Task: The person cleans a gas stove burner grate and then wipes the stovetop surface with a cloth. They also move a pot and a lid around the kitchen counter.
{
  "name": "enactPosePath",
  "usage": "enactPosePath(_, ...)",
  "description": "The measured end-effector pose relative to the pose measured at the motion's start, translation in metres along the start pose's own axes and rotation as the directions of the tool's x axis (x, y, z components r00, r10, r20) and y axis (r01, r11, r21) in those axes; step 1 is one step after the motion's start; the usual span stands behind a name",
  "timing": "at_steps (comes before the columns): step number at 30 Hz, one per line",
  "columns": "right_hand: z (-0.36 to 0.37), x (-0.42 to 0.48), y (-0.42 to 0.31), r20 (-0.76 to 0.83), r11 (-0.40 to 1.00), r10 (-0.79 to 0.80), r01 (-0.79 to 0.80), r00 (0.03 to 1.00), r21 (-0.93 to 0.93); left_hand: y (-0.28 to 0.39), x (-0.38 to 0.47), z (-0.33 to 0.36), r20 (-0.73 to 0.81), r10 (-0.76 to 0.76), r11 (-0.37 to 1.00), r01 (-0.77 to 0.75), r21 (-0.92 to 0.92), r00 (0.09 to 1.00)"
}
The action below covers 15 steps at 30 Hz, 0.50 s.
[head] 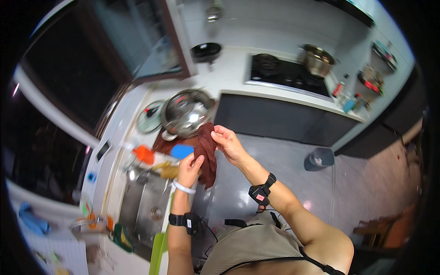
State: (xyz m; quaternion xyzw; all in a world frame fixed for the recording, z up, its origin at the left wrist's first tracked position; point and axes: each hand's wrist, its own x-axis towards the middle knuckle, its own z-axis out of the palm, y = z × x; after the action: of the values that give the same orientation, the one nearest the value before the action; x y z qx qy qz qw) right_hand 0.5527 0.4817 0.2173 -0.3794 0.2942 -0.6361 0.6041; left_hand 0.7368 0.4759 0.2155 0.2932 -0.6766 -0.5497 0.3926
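A dark red-brown cloth (207, 151) hangs, bunched and folded, between my two hands. My left hand (188, 171) pinches its left side, near the counter edge by the sink. The upper right part of the cloth is between the thumb and fingers of my right hand (228, 142). Just beyond the cloth, a large stainless steel pot with a shiny lid (187, 111) stands on a brown board (166, 144). A blue item (182, 151) lies beside the cloth, and a glass lid (150, 117) rests left of the pot.
A steel sink (144, 206) lies at the left, with an orange item (143, 154) and a yellowish cloth-like item (168, 170) near its upper end. Farther off are a gas hob (288, 77) with a steel pot (317, 61), a black pan (206, 51), and bottles. A grey bin (319, 159) stands on the floor.
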Motion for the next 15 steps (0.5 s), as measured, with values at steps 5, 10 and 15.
enactPosePath(5,-0.139,-0.026,-0.061,-0.409,0.726,-0.46,0.068,0.788,-0.684,-0.039,0.098,0.143,0.046,-0.278,0.874,0.272,-0.403,0.96)
enactPosePath(10,-0.209,-0.063,-0.128,-0.041,0.304,-0.517,0.138,0.855,-0.943,-0.042,0.17,0.268,0.057,-0.41,0.749,0.371,-0.548,0.91)
enactPosePath(15,-0.296,-0.034,-0.152,-0.13,0.242,-0.592,0.022,0.795,-0.97,-0.059,0.234,0.34,0.115,-0.385,0.751,0.383,-0.537,0.916)
